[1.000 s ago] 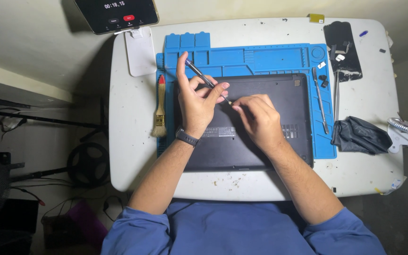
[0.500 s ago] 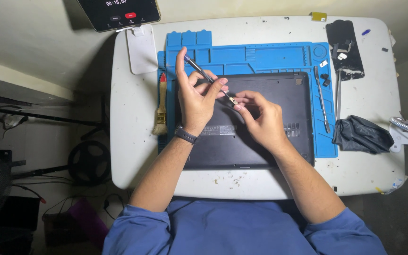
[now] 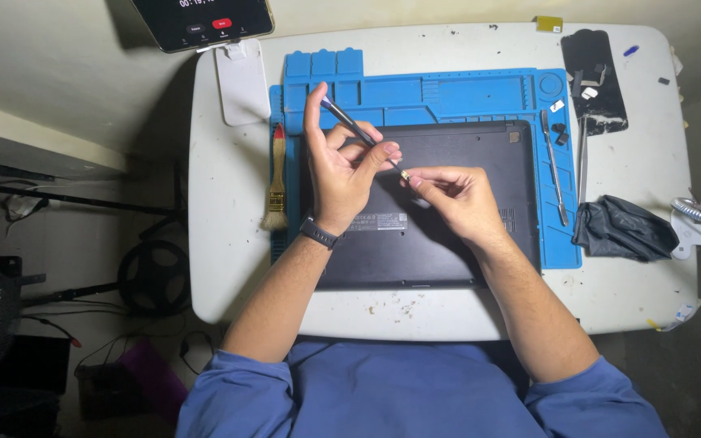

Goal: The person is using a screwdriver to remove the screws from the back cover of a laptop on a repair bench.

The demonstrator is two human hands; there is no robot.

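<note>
Above the laptop (image 3: 448,211) (base cover still on), left hand (image 3: 342,174) grips the screwdriver (image 3: 363,136); right hand (image 3: 452,195) pinches its tip.

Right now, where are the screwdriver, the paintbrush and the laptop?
screwdriver (image 3: 356,130), head view, middle of its shaft.
paintbrush (image 3: 277,166), head view, wooden handle.
laptop (image 3: 480,154), head view, bare black underside.

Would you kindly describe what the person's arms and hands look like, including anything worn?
Both hands, left hand and right hand, are bare, without gloves. Blue sleeves are pushed up past the elbows. A dark wristband, like a watch, sits on the left wrist.
</note>
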